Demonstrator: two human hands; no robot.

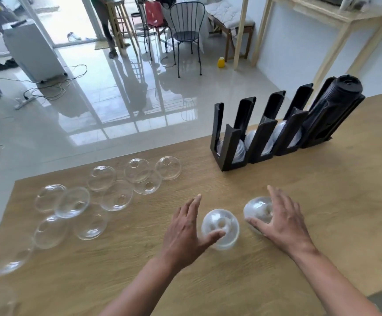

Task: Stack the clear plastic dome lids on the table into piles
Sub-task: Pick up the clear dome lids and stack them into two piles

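Note:
Two piles of clear dome lids stand on the wooden table (208, 281) in front of me. My left hand (185, 229) is beside the left pile (219, 224), fingers spread, thumb touching its near side. My right hand (283, 222) rests against the right pile (257, 208), fingers spread, thumb under its near edge. Several loose dome lids (117, 197) lie scattered over the left half of the table, some overlapping. One more loose lid (12, 261) sits by the left edge.
A black slotted lid holder (260, 137) stands at the back right with clear lids in its lower slots and a stack of black lids (336, 103) at its right end. The table's far edge drops to a tiled floor with chairs and a standing person.

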